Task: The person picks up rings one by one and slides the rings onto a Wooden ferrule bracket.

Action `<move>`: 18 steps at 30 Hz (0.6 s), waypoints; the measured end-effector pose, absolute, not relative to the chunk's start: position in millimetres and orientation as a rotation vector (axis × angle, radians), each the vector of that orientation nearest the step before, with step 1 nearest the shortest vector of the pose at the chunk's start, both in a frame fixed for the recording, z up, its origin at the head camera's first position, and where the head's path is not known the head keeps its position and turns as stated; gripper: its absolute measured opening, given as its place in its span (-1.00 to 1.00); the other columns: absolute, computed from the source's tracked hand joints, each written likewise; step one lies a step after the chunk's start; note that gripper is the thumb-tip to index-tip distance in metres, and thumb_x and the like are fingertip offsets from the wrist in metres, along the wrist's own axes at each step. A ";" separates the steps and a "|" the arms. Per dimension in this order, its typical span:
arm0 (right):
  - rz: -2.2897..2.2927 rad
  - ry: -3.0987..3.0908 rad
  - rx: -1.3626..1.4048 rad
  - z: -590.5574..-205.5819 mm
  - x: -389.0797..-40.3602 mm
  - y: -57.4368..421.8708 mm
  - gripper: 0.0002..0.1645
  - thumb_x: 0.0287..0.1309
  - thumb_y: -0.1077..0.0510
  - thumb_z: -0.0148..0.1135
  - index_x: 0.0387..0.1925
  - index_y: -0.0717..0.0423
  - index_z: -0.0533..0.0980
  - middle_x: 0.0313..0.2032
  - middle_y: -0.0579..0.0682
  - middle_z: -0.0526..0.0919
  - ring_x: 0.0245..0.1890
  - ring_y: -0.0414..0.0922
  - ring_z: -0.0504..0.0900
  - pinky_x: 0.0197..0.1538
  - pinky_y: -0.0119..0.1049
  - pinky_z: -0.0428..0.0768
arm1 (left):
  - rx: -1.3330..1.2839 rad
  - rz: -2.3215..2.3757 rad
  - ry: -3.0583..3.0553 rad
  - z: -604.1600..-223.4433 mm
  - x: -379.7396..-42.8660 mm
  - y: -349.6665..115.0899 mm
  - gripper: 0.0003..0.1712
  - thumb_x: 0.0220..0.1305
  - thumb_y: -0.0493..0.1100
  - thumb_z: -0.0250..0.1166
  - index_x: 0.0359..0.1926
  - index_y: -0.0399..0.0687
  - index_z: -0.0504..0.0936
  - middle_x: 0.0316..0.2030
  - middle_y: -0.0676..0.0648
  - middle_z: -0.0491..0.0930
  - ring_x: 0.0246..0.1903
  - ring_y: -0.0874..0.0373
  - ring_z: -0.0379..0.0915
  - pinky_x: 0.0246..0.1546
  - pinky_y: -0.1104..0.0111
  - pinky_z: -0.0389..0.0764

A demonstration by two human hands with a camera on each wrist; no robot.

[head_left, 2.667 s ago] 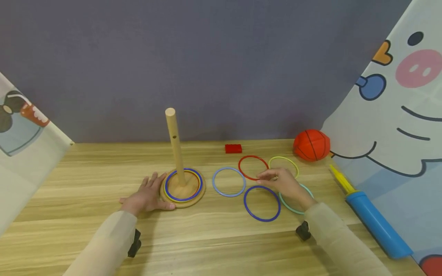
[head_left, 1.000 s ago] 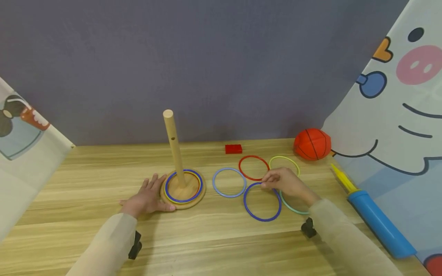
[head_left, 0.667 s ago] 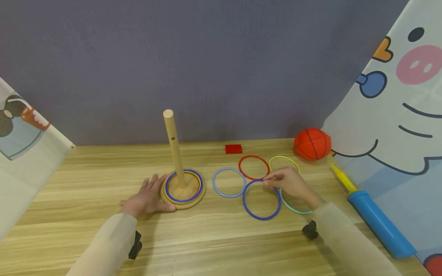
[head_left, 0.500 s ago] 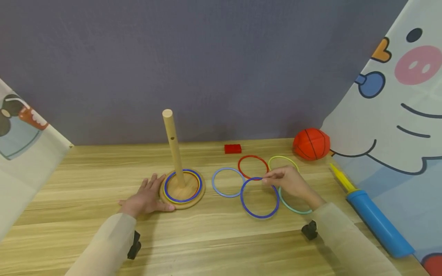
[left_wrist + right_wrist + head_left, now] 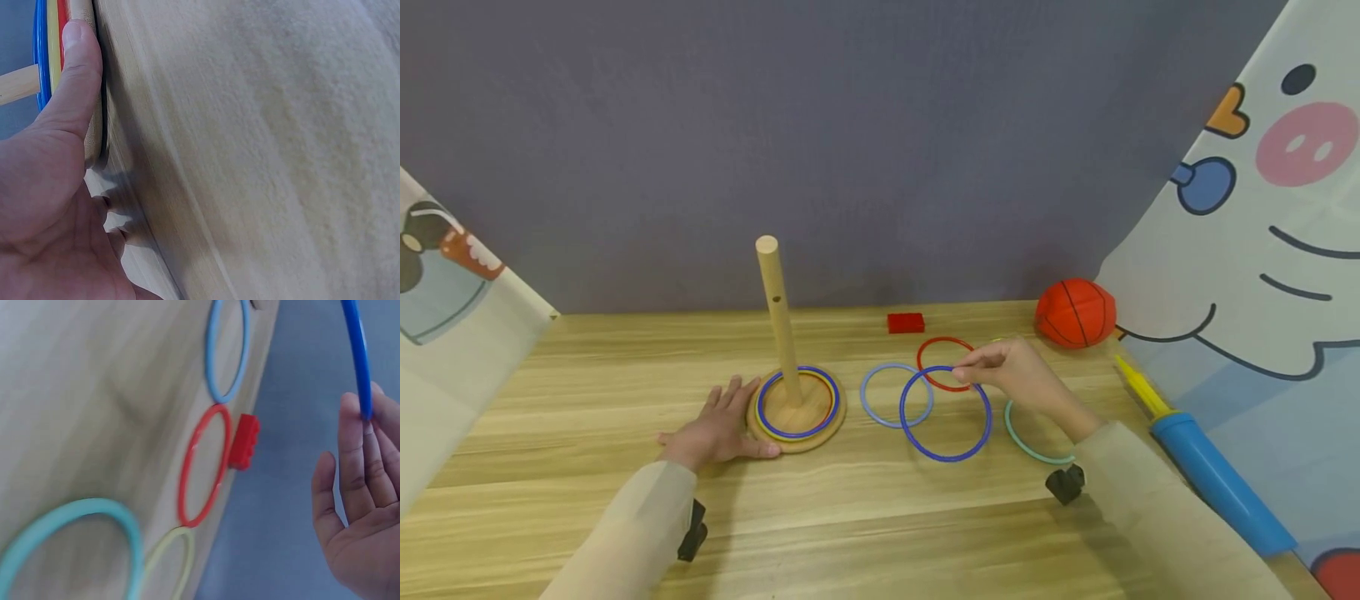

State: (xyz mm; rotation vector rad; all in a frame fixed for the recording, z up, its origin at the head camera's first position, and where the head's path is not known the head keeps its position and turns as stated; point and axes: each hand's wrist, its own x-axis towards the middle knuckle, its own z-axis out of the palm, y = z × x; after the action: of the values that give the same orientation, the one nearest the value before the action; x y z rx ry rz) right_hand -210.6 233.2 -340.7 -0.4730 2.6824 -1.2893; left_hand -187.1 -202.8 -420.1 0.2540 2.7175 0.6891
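In the head view my right hand (image 5: 1021, 379) pinches a dark blue ring (image 5: 902, 410) between thumb and fingertips, lifted above the table. Its rim also shows in the right wrist view. My left hand (image 5: 713, 429) lies fingers spread beside a wooden ring-toss stand, its thumb against the round base (image 5: 793, 419). The stand's post (image 5: 781, 325) rises upright. Around the post's foot, a blue ring (image 5: 42, 56), a yellow ring (image 5: 54, 44) and a red ring (image 5: 62, 19) are stacked on the base.
Right of the stand lie a light blue ring (image 5: 862, 396), a red ring (image 5: 919, 358), a teal ring (image 5: 1026, 451) and a pale yellow ring (image 5: 189, 556). Behind are a red toy brick (image 5: 906, 323) and a red ball (image 5: 1077, 313). A blue hand pump (image 5: 1221, 482) lies far right.
My right hand has taken hold of the dark blue ring, raised it off the table and carried it leftward, across the light blue and red rings in view. The left hand stays at the base.
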 end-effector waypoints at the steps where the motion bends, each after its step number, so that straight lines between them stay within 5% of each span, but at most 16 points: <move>1: -1.284 2.684 -0.496 -337.4 -211.8 230.1 -0.71 0.21 0.02 0.47 -0.14 0.12 0.77 -0.29 -0.08 0.81 -0.16 -0.08 0.74 0.02 -0.10 0.63 | 0.256 0.687 2.720 -420.2 -187.0 -203.1 0.62 -0.25 0.56 0.49 0.59 -0.24 -0.08 0.54 -0.51 -0.27 0.47 -0.57 -0.40 0.16 -0.63 -0.11; 7: -1.257 2.666 -0.600 -314.1 -217.8 208.2 -0.76 0.21 0.04 0.47 -0.17 0.10 0.78 -0.39 -0.07 0.79 -0.32 -0.07 0.72 -0.28 -0.26 0.58 | 0.267 0.689 2.722 -419.7 -185.7 -203.8 0.61 -0.23 0.56 0.49 0.59 -0.25 -0.09 0.53 -0.52 -0.26 0.46 -0.58 -0.39 0.18 -0.61 -0.08; 14: -1.295 2.631 -0.650 -284.1 -220.6 176.9 -0.77 0.21 0.05 0.47 -0.17 0.09 0.79 -0.42 -0.08 0.79 -0.36 -0.06 0.74 -0.08 -0.11 0.64 | 0.232 0.662 2.683 -406.5 -181.0 -200.0 0.57 -0.15 0.51 0.49 0.60 -0.25 -0.12 0.54 -0.49 -0.31 0.48 -0.55 -0.44 0.11 -0.67 -0.15; 18: -1.298 2.661 -0.714 -268.1 -223.1 159.4 -0.80 0.17 0.02 0.51 -0.21 0.00 0.80 -0.40 -0.10 0.81 -0.32 -0.12 0.76 -0.17 -0.19 0.66 | 0.187 0.639 2.651 -389.7 -173.3 -192.6 0.49 -0.05 0.42 0.51 0.61 -0.20 -0.14 0.55 -0.45 -0.34 0.49 -0.51 -0.48 -0.07 -0.76 -0.22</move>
State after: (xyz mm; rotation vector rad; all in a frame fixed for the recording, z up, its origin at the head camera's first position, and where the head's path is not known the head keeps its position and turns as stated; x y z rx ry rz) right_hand -223.1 159.4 -268.1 -0.7136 2.6609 -1.2978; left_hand -173.3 -192.6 -389.7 0.1866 2.6513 0.6393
